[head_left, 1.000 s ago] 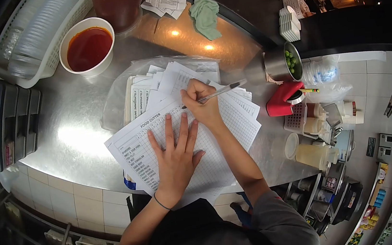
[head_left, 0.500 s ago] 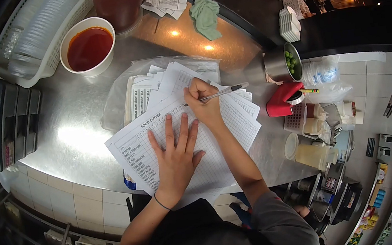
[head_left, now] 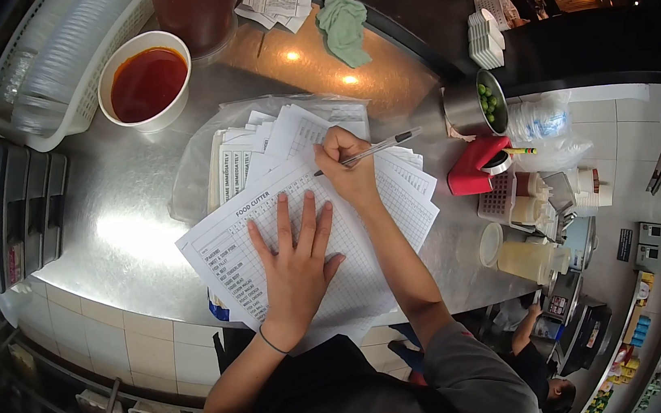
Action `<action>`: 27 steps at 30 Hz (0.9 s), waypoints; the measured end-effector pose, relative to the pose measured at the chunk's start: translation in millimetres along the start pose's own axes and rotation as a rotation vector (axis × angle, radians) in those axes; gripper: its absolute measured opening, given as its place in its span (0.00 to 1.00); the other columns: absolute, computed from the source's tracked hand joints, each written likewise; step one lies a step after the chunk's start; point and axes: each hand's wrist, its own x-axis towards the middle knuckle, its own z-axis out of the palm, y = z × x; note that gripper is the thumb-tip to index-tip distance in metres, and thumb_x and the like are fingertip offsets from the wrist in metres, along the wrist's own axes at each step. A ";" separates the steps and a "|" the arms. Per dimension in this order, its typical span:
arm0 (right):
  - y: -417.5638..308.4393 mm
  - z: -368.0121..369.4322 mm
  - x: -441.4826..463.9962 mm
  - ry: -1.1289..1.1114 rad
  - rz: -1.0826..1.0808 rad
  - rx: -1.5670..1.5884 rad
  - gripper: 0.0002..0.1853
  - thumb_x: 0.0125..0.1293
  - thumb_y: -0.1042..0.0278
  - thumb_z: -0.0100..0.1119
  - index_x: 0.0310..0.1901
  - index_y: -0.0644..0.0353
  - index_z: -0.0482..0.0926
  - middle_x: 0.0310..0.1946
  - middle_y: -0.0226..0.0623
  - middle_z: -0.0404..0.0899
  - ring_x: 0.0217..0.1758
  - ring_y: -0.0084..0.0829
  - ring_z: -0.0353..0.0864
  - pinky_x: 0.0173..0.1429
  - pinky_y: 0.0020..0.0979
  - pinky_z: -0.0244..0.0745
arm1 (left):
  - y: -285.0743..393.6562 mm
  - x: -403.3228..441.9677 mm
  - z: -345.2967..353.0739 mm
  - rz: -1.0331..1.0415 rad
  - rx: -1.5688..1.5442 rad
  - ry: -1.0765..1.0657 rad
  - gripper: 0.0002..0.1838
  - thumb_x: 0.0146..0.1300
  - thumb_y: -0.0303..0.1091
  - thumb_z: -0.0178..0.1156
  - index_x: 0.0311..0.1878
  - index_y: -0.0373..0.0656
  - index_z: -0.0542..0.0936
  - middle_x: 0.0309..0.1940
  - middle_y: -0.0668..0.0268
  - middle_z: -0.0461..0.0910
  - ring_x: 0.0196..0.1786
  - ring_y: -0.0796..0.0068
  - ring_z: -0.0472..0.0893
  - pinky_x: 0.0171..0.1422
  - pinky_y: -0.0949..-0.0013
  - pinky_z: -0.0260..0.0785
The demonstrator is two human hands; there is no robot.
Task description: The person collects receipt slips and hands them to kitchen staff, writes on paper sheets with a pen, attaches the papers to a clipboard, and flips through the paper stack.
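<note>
My right hand [head_left: 349, 168] grips a pen [head_left: 377, 147], its tip at the upper part of a printed grid sheet [head_left: 356, 285] headed "FOOD CUTTER". My left hand [head_left: 298, 263] lies flat on the same sheet with fingers spread, a dark band on its wrist. More papers [head_left: 301, 128] fan out beneath the sheet. Below them is a stack of printed labels [head_left: 235, 168] on a clear plastic bag [head_left: 192, 173]. Part of the sheet is hidden under my hands and right forearm.
On the steel counter [head_left: 121, 230] stand a bowl of red sauce [head_left: 149, 84], a basket of plastic lids [head_left: 82, 104], dark drawers [head_left: 25, 209], a green cloth [head_left: 343, 32] and a pot of green limes [head_left: 490, 103]. A red container [head_left: 477, 165] is at right. Another person [head_left: 531, 355] is at lower right.
My right hand and the pen have shifted slightly to the right along the sheet; the pen is tilted more steeply. The left hand stays put. Another person has come further into view at lower right.
</note>
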 end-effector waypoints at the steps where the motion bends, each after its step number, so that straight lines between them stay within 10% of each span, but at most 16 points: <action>1: 0.3 0.8 0.2 0.003 -0.012 -0.020 0.17 0.49 0.87 0.54 0.17 0.59 0.55 0.15 0.23 0.55 0.21 0.15 0.52 0.25 0.20 0.53 | 0.1 0.1 -0.1 0.000 -0.001 0.000 0.39 0.49 0.53 0.61 0.66 0.52 0.64 0.68 0.63 0.55 0.71 0.51 0.51 0.66 0.30 0.37; 18: 0.4 2.6 0.2 0.019 -0.052 -0.015 0.17 0.49 0.86 0.53 0.17 0.57 0.56 0.16 0.22 0.56 0.19 0.15 0.55 0.24 0.21 0.55 | -0.1 -1.4 1.7 0.010 0.006 0.008 0.39 0.50 0.54 0.60 0.66 0.52 0.63 0.69 0.63 0.54 0.71 0.51 0.50 0.65 0.29 0.37; 23: 3.5 -57.5 -5.7 0.224 0.331 1.157 0.10 0.60 0.80 0.52 0.25 0.52 0.68 0.16 0.22 0.61 0.15 0.13 0.57 0.14 0.19 0.48 | -2.0 -16.1 -27.5 0.055 -0.077 0.086 0.40 0.52 0.54 0.60 0.66 0.47 0.62 0.69 0.56 0.52 0.71 0.46 0.48 0.65 0.31 0.37; 27: -20.6 -125.4 -78.0 0.292 0.135 1.328 0.13 0.68 0.57 0.51 0.27 0.53 0.69 0.20 0.23 0.66 0.11 0.11 0.54 0.13 0.16 0.48 | -21.0 -85.6 -61.4 -0.079 -0.457 0.293 0.39 0.54 0.39 0.64 0.64 0.33 0.57 0.61 0.44 0.58 0.64 0.47 0.59 0.68 0.49 0.47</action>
